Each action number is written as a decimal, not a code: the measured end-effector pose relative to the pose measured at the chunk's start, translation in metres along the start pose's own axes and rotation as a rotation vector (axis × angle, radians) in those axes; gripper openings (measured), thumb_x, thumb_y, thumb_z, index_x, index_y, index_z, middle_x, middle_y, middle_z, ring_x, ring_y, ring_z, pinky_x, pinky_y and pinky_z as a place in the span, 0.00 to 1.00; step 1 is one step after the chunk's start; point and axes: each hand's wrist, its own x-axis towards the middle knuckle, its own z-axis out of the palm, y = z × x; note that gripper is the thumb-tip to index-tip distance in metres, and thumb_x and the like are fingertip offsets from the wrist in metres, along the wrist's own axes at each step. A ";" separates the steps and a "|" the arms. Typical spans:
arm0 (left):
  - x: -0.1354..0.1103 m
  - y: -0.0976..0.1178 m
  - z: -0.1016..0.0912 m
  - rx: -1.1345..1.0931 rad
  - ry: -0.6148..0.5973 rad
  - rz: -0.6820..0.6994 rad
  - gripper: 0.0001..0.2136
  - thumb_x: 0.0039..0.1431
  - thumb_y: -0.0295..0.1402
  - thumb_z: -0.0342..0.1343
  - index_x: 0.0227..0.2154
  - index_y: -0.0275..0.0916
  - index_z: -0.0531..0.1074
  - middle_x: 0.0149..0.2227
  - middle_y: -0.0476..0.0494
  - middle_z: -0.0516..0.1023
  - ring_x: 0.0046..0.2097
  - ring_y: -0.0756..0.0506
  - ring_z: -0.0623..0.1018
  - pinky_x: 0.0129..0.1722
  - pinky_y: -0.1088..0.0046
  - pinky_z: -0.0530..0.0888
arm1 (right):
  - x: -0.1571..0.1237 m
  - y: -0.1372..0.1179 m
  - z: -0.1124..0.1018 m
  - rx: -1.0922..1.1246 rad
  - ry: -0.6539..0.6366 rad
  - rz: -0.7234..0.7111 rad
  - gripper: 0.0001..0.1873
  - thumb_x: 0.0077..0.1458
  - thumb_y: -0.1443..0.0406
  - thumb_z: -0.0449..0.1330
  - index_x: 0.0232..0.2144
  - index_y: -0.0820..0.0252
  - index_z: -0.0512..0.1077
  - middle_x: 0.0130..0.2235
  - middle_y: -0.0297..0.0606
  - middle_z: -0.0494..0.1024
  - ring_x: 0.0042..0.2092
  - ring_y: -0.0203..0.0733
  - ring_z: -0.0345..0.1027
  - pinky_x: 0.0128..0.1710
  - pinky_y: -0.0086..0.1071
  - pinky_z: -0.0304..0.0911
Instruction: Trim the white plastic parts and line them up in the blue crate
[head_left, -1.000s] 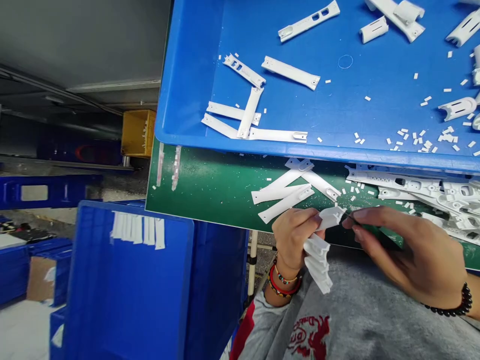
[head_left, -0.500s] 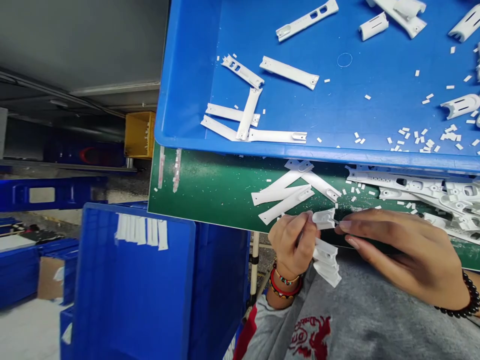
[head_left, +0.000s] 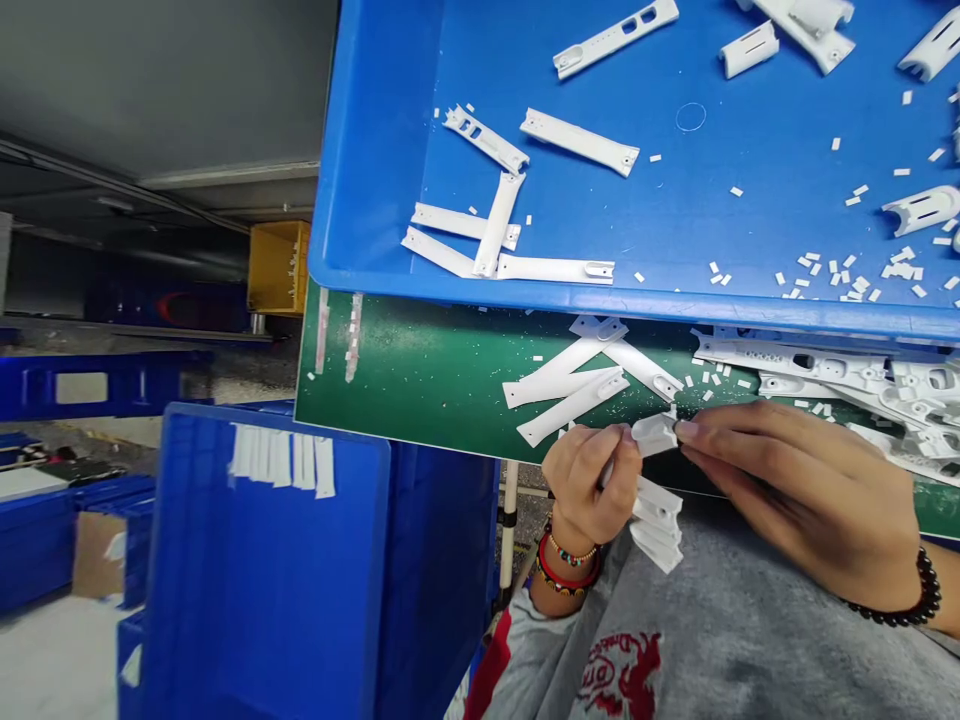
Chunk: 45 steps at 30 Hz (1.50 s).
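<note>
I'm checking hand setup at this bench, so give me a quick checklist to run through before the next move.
1. Left hand has a grip on the upper white part: ok.
2. Lower white parts kept in that same hand: ok, bunched beneath the upper one.
3. Right hand is at the upper part's outer end: ok, thumb and finger are right beside it.
4. A tool sits between the right hand's fingers: cannot tell, the fingers hide whatever might be there.
5. Green table free of small white chips: not ok, they lie scattered near the right hand.
6. Black bead bracelet clear of the held parts: ok.
</note>
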 end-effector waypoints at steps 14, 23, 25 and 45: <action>-0.003 -0.005 0.002 -0.037 0.027 -0.020 0.07 0.62 0.24 0.57 0.42 0.40 0.70 0.35 0.46 0.78 0.33 0.51 0.77 0.33 0.73 0.76 | 0.003 0.003 -0.001 0.036 -0.071 0.155 0.11 0.64 0.69 0.57 0.49 0.58 0.70 0.42 0.38 0.81 0.39 0.40 0.78 0.41 0.30 0.74; 0.007 0.000 -0.003 -0.052 -0.045 -0.011 0.08 0.61 0.19 0.55 0.40 0.37 0.71 0.36 0.43 0.77 0.36 0.50 0.77 0.32 0.73 0.74 | 0.013 -0.012 0.002 -0.056 -0.117 0.009 0.11 0.70 0.65 0.46 0.36 0.60 0.66 0.25 0.34 0.74 0.23 0.35 0.69 0.19 0.27 0.60; 0.009 0.000 -0.004 -0.050 -0.061 0.009 0.08 0.60 0.18 0.55 0.38 0.35 0.71 0.36 0.42 0.77 0.36 0.49 0.76 0.32 0.73 0.74 | 0.014 -0.012 0.003 -0.062 -0.129 0.005 0.13 0.70 0.64 0.47 0.33 0.60 0.66 0.22 0.31 0.71 0.19 0.32 0.65 0.18 0.26 0.57; 0.024 -0.006 -0.015 0.067 -0.154 0.130 0.04 0.63 0.23 0.53 0.36 0.36 0.70 0.33 0.44 0.80 0.29 0.50 0.76 0.28 0.74 0.72 | 0.010 -0.007 0.000 0.027 -0.202 0.023 0.15 0.69 0.63 0.48 0.28 0.56 0.60 0.17 0.24 0.59 0.15 0.29 0.52 0.16 0.27 0.46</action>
